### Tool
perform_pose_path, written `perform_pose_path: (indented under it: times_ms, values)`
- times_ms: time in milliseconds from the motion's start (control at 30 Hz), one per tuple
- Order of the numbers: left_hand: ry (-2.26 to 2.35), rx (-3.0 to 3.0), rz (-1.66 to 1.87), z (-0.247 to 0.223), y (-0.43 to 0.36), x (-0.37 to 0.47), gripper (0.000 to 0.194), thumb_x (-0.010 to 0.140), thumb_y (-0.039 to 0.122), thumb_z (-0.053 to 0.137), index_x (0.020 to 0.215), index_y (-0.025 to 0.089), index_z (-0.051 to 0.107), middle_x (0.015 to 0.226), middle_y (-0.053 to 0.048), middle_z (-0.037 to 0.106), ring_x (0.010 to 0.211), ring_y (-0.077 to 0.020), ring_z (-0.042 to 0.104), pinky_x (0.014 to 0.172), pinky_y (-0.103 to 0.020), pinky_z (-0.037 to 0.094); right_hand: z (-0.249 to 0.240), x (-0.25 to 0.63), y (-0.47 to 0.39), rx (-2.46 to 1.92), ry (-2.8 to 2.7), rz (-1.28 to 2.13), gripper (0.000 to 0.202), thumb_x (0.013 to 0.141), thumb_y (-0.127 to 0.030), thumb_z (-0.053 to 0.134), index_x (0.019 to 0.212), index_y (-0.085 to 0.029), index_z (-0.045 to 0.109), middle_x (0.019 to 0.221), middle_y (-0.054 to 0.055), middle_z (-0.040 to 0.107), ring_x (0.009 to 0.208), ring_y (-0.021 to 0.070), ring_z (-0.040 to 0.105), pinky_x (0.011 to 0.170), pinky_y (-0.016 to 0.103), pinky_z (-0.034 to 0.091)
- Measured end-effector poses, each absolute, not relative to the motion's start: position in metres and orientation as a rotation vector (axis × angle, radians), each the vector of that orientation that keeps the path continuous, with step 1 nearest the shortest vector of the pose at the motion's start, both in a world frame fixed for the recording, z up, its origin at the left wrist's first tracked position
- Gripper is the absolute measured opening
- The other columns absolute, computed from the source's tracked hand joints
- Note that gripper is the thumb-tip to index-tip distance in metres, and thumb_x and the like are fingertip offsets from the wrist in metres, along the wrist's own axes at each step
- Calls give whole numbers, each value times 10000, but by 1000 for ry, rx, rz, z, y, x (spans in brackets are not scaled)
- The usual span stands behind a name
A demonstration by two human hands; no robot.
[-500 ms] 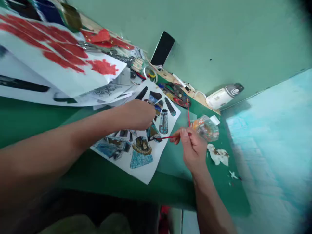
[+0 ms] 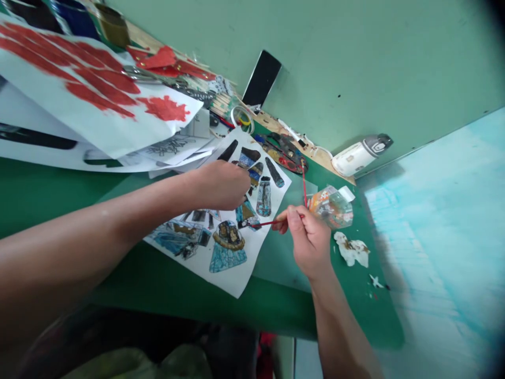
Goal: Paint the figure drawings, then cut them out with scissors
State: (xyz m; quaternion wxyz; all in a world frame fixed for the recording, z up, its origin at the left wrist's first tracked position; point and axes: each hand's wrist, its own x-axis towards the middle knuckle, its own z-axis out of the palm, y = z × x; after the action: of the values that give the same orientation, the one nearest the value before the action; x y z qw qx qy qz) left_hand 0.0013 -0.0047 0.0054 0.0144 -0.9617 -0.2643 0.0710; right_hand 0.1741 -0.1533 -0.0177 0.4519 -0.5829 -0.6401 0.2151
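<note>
My right hand [image 2: 307,237] pinches a thin red paintbrush [image 2: 266,223]. Its dark tip meets a small painted shape on the white sheet of paper [image 2: 232,281]. That sheet bears several painted cut-out-like shapes in blue, black and brown, among them a skirt-like blue piece [image 2: 229,257] and a narrow blue-black piece [image 2: 264,196]. Across the sheet's upper part lies my left hand [image 2: 226,184], closed, its fingers curled under and whatever they hold hidden. A second red brush [image 2: 304,184] leans near the clear plastic cup [image 2: 335,208] just beyond my right hand.
A paint-smeared palette [image 2: 286,152] lies by the wall, near a white bottle [image 2: 357,157] and a propped phone [image 2: 261,81]. Stained tissue [image 2: 351,249] is at the right. Red-painted paper [image 2: 118,123] and paint jars [image 2: 112,25] crowd the upper left of the green table [image 2: 177,289].
The whole view has shifted very slightly. Both hands stay almost where they were, and the brush tip remains at the same painted shape.
</note>
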Motion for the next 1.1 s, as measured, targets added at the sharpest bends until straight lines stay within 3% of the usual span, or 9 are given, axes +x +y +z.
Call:
perform_pose_path:
  times_ms: [667,1100]
  values:
    - [-831,-2996,247,8,-6,1,314,922,244,489,905,118,776,1110,-159,742,910,-240,689,736,-298,477,-21,174,-152,-1410,-1545,523,271,1054,-254,464,859,-218,648,747,-4,681,677,144,651,647,285,505]
    - [-838,-3006,253,9,-6,2,354,928,252,462,944,103,783,1103,-176,732,940,-273,688,749,-325,478,-19,167,-155,-1381,-1644,518,260,1059,-247,433,914,-215,646,768,6,637,729,163,641,702,318,494]
